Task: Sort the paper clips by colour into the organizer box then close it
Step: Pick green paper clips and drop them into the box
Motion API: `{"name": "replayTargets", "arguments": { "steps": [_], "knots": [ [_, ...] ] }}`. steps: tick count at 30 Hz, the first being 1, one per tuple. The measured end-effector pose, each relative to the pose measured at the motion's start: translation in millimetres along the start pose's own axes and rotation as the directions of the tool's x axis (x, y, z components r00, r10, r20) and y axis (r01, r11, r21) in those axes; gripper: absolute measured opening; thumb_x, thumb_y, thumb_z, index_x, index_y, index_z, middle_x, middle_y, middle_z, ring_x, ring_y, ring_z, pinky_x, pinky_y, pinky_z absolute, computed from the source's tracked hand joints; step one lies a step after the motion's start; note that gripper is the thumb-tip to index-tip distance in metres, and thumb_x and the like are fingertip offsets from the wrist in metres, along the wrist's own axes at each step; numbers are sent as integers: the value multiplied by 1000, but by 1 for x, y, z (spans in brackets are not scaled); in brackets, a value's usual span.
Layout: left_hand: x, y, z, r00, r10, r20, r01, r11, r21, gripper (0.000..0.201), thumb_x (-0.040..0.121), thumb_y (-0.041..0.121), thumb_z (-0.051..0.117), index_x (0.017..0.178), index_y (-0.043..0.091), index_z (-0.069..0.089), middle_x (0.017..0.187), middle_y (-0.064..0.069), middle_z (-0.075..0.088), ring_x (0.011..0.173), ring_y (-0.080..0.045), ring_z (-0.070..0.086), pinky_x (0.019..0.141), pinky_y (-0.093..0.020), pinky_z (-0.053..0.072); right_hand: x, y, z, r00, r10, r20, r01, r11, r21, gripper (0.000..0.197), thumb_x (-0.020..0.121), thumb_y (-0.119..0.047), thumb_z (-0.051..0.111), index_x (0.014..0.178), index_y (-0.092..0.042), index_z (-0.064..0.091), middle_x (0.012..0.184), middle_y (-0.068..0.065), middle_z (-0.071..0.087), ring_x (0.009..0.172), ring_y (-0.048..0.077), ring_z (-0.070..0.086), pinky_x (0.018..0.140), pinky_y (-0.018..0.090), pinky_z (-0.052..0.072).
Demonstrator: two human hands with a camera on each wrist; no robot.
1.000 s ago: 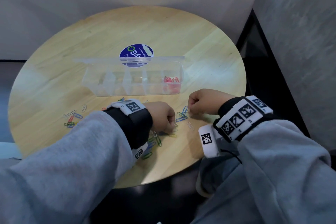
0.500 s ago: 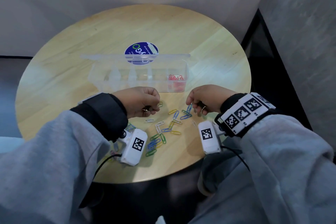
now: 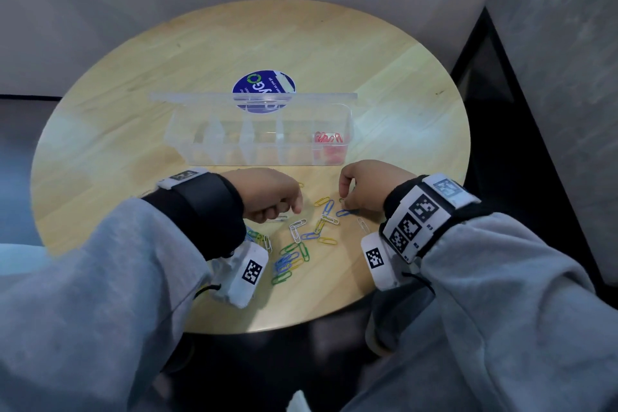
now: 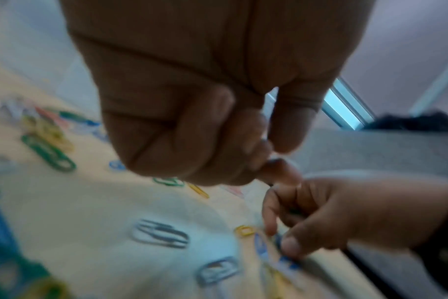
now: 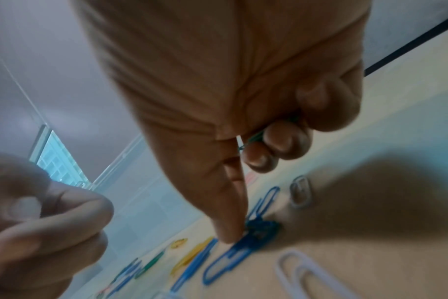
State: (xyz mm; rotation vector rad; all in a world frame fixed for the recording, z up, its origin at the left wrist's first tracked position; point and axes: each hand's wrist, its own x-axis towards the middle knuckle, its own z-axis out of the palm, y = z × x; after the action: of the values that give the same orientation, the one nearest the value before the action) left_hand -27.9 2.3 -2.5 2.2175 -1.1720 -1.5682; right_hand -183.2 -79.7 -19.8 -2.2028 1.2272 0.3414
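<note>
The clear organizer box [image 3: 254, 157] stands open mid-table, its lid [image 3: 200, 98] tipped back. Red clips [image 3: 327, 138] fill the rightmost compartment; the others look empty. Several loose paper clips [image 3: 301, 244] in blue, green, yellow and white lie in front of it. My left hand [image 3: 294, 207] hovers over them in a tight fist, thumb against forefinger, pinching what looks like a clip; little of it shows. My right hand [image 3: 346, 201] holds green clips [image 5: 252, 139] in its curled fingers, and one fingertip presses a blue clip [image 5: 230, 259] on the table.
A round blue sticker [image 3: 264, 85] lies behind the box. More clips lie under my left forearm. The table's front edge [image 3: 334, 314] is near my wrists. A grey wall stands behind and a dark gap drops off at the right.
My left hand lifted off the clip pile and turned its fist towards the middle. My right hand stayed in place and brought a fingertip down on the blue clip.
</note>
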Motion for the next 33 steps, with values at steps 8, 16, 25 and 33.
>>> {"name": "replayTargets", "arguments": {
  "steps": [8, 16, 25, 33],
  "knots": [
    [-7, -1, 10, 985, 87, -148, 26, 775, 631, 5, 80, 27, 64, 85, 27, 65, 78, 9, 58, 78, -12, 53, 53, -17, 34, 3, -3, 6, 999, 48, 24, -48, 999, -8, 14, 77, -6, 56, 86, -9, 67, 95, 13, 71, 75, 24, 59, 61, 25, 45],
    [-4, -4, 23, 992, 25, -126, 63, 757, 651, 24, 75, 29, 71, 95, 17, 73, 94, 2, 74, 78, -13, 61, 52, -18, 37, -3, 1, -4, 996, -8, 90, -20, 953, 302, 15, 78, -8, 59, 65, -14, 53, 64, 4, 60, 55, 18, 52, 59, 25, 45],
    [1, -11, 27, 991, 34, -129, 62, 742, 667, 24, 72, 27, 71, 92, 13, 74, 79, 1, 66, 71, -18, 57, 62, -25, 43, -15, -9, 5, 974, -112, 196, -28, 802, 597, 21, 87, 7, 48, 75, -10, 53, 63, 5, 53, 51, 11, 53, 49, 19, 50],
    [-6, -16, 24, 984, 82, -158, 38, 772, 635, 23, 74, 19, 65, 93, 9, 73, 88, -6, 73, 70, -20, 58, 61, -25, 46, -30, -19, 12, 973, 0, 233, -177, 649, 740, 25, 92, 4, 37, 75, -6, 51, 64, 8, 46, 52, 14, 46, 36, 15, 39]
  ]
}}
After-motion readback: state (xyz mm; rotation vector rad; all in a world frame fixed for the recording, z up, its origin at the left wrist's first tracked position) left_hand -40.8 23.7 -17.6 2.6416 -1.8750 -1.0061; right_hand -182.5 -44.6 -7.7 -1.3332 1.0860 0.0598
